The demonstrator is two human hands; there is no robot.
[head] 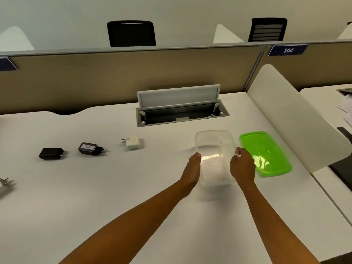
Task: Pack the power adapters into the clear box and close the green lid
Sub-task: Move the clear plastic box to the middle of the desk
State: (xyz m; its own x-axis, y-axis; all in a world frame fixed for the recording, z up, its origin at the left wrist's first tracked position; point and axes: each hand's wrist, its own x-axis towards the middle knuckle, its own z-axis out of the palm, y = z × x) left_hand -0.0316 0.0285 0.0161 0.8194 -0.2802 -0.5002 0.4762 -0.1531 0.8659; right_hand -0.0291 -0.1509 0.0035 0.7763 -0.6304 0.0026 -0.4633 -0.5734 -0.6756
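The clear box (pixel 214 138) stands uncovered on the white desk, right of centre, with nothing inside. My left hand (pixel 192 168) presses against its left wall and my right hand (pixel 242 166) grips its right wall. The green lid (pixel 266 149) lies flat just right of the box. Three power adapters lie in a row to the left: a white adapter (pixel 132 142), a black adapter with a label (pixel 91 149) and a plain black adapter (pixel 51 153). Another white adapter (pixel 4 184) shows partly at the left edge.
An open cable hatch (pixel 179 109) with a raised flap sits behind the box. A white curved divider (pixel 297 121) stands to the right of the lid. A beige partition (pixel 114 77) runs along the back of the desk.
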